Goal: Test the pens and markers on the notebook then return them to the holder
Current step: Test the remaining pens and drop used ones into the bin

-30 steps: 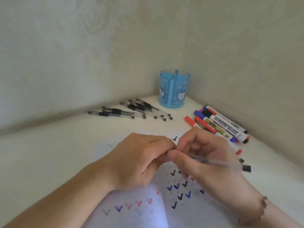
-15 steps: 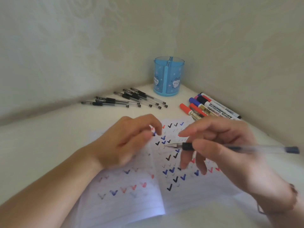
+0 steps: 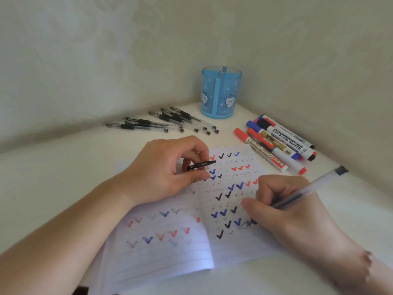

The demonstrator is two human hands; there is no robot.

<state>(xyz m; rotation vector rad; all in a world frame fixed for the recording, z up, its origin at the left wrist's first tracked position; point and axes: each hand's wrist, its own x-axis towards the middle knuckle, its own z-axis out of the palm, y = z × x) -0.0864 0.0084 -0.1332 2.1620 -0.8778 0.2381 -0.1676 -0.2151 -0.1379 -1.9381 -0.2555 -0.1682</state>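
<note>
An open lined notebook (image 3: 161, 248) full of red, blue and black tick marks lies in front of me. My right hand (image 3: 285, 207) grips a clear gel pen (image 3: 308, 188), its tip touching the right page near the lower ticks. My left hand (image 3: 165, 173) rests on the notebook's upper left and pinches the black pen cap (image 3: 201, 165) between thumb and fingers. The blue translucent holder (image 3: 221, 94) with cartoon cats stands in the back corner, nothing sticking out of it.
Several black gel pens (image 3: 165, 122) lie in a loose row left of the holder. Several whiteboard markers (image 3: 276, 143) with red, blue and black caps lie at the right, beside the notebook. Walls close in the white table at the back and right.
My hands pulled the cap off the pen and drew apart. The left hand kept the cap, and the right hand turned the pen and lowered its tip onto the right page.
</note>
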